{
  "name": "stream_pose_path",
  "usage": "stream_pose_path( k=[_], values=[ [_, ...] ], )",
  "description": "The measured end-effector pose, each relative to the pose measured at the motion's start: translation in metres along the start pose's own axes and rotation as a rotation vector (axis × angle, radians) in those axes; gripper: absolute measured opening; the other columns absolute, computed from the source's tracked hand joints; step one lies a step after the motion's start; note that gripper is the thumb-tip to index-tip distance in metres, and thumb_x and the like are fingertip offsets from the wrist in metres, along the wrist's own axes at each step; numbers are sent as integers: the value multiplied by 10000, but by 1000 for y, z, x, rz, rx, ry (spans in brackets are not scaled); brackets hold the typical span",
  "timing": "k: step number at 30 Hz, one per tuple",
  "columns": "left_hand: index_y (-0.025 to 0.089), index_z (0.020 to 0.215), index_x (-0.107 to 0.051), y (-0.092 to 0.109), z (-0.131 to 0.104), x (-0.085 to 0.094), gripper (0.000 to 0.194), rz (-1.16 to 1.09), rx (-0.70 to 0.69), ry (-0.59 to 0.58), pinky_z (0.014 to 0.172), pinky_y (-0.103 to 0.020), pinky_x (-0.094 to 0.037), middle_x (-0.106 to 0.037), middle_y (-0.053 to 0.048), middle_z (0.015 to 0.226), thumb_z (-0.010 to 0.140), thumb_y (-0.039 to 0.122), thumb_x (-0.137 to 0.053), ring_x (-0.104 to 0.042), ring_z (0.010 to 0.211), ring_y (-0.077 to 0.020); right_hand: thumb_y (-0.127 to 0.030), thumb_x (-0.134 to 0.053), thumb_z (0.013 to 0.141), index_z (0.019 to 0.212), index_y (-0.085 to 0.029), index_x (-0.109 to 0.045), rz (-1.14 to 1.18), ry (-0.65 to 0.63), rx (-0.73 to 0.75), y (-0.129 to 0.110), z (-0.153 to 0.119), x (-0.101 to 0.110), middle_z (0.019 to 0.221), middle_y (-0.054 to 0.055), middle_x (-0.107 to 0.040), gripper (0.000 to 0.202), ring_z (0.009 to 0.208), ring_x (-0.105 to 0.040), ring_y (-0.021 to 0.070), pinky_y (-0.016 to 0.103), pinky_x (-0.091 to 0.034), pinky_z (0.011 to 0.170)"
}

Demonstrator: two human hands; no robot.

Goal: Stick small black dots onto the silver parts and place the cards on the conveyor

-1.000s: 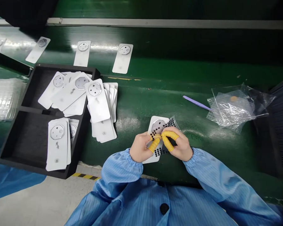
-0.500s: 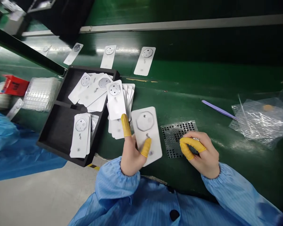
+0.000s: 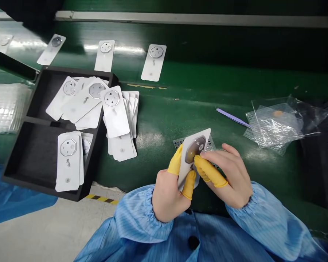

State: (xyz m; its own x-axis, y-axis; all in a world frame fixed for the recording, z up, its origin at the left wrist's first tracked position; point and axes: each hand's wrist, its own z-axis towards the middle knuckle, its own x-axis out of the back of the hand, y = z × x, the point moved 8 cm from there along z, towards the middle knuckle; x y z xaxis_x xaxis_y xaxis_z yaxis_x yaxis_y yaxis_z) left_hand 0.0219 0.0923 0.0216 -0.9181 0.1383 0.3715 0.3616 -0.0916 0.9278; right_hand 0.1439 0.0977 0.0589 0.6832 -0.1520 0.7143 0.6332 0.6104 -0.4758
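Observation:
My left hand (image 3: pixel 172 191) grips a white phone back cover (image 3: pixel 187 165) by its edges, yellow finger cots on the thumb and index finger. The cover is tilted up, its grey octagonal camera area facing right. My right hand (image 3: pixel 226 171), also in yellow finger cots, has its thumb and index finger pinched together at that camera area. Whatever the pinch holds, if anything, is hidden. Behind the cover, partly covered by it and the hand, lies a clear sheet with black dots (image 3: pixel 177 142). Left of my hands lies a pile of similar white covers (image 3: pixel 116 116).
A black two-part tray (image 3: pixel 24 153) with more covers stands left, overlapped by the pile. Several covers lie along the back, one white cover (image 3: pixel 153 63) nearest. Purple tweezers (image 3: pixel 232 117) touch clear plastic bags (image 3: pixel 281 125) at right. Clear plastic trays (image 3: pixel 8 105) sit far left.
My left hand has tilted the cover and brought it right, over the dotted sheet. My right hand has moved from the sheet to the cover's camera area. The view has shifted right.

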Motion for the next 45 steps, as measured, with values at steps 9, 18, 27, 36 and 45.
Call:
stream_pose_path(
  k=[9,18,27,36,45],
  values=[
    [155,1392,-376,10,0,10,619,177,-121,140,695,-210,-590,-683,-109,1173,806,59,-551,-719,786,-156,-120,-510,835,1194,-25,-533,-118,-161,49,-17,-8,-21,1305,270,-502,372,1209,-480,373,607,-409,978],
    [187,1417,-342,0,-3,6,711,13,-36,121,789,-228,-581,-672,-98,1198,768,50,-600,-712,902,-179,-89,-542,822,1299,27,-449,108,-22,34,-18,-10,-15,1267,270,-498,500,1211,-491,326,475,-508,932],
    [212,1428,-315,15,0,9,705,86,-150,158,763,-222,-588,-677,-84,1189,792,56,-576,-716,889,-170,-71,-565,812,1243,16,-512,88,40,17,-18,-5,-7,1269,243,-529,443,1195,-523,293,433,-519,941],
    [158,1315,-438,18,2,9,551,318,-209,154,590,-229,-579,-737,-93,976,779,103,-555,-705,647,-167,-129,-486,854,1365,-21,-398,139,-55,-28,-13,-11,-23,1409,252,-393,529,1304,-403,359,569,-454,989],
    [222,1410,-278,-18,9,-2,613,-307,101,34,807,-315,-595,-652,-128,1216,867,218,-562,-702,958,-228,-147,-515,867,1390,-174,-415,246,14,-169,10,-20,-28,1464,154,-365,533,1318,-409,316,547,-444,1020]
  ],
)
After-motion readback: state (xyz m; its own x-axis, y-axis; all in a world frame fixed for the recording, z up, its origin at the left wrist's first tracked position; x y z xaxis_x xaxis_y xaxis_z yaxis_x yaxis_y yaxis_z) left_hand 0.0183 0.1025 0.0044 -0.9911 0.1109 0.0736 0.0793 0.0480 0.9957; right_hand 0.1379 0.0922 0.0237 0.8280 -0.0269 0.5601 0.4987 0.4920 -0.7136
